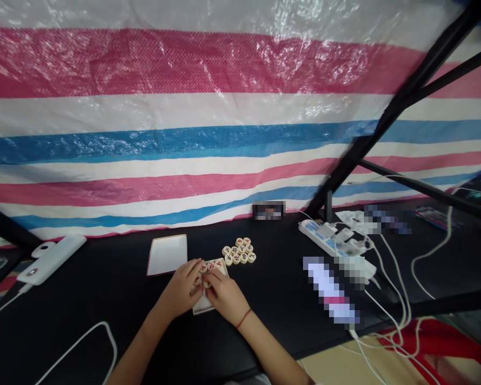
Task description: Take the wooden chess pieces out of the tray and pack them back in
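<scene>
Both my hands rest on a small white box tray [203,306] on the black table [104,289]. My left hand [181,289] curls its fingers round round wooden chess pieces [212,264] lying in the tray. My right hand [223,294], a red string at its wrist, pinches a piece at the tray's middle. A loose cluster of several wooden chess pieces [239,251] lies just behind the tray. The box lid [167,254], white with a brown edge, lies flat to the left.
A white power bank [52,259] with a cable sits far left. A white power strip [336,239] with plugs and trailing cables lies to the right. A striped plastic tarp [184,133] hangs behind the table, and black metal bars [388,112] cross at the right.
</scene>
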Demonstrator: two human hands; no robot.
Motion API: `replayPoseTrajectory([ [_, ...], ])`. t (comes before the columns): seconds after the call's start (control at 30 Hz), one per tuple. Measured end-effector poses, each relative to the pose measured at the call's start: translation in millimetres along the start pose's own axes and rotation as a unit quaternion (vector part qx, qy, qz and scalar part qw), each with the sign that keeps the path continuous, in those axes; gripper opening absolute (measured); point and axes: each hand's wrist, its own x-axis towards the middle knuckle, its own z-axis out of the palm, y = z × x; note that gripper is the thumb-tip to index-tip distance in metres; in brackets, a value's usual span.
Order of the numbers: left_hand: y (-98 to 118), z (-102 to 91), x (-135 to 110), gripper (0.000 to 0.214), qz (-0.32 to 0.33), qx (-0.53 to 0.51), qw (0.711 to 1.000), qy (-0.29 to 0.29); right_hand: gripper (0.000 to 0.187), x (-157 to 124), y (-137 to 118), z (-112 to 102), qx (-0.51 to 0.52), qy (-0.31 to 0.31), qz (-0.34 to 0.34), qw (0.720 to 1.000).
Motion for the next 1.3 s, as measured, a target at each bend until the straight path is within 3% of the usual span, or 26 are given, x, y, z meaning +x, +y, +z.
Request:
replayPoseTrajectory([
  [0.37, -1.5, -2.5, 4.7, 0.047, -0.008, 0.009, 1.0, -0.013, 0.017, 7.8, 5.4, 6.6, -0.121, -0.018, 0.046, 0.991],
  [0.53, 0.5, -4.2, 2.7, 0.049, -0.008, 0.018, 1.0, -0.017, 0.014, 8.5, 4.8, 6.5, -0.111, -0.031, 0.052, 0.992],
  [0.7, 9.2, -7.9, 10.4, 0.048, -0.034, 0.077, 0.996, 0.008, 0.011, 19.7, 26.6, -32.3, -0.039, 0.005, 0.085, 0.996],
  [0.8, 13.9, -3.2, 20.2, 0.049, -0.03, 0.082, 0.996, 0.024, 0.018, 42.5, 52.0, -61.9, -0.13, 0.045, 0.169, 0.976],
  [0.87, 15.4, 3.8, 25.7, 0.051, -0.016, 0.075, 0.997, 0.024, 0.027, 60.2, 68.8, -73.9, -0.19, -0.007, 0.225, 0.955],
  [1.0, 14.4, 20.7, 28.4, 0.058, -0.008, 0.07, 0.998, 0.0, 0.024, 86.3, 90.8, -77.7, -0.204, -0.075, 0.251, 0.943],
  [1.3, 13.2, 29.4, 22.8, 0.047, -0.026, 0.081, 0.996, -0.038, 0.028, 102.1, 97.9, -76.3, -0.19, -0.139, 0.28, 0.931],
])
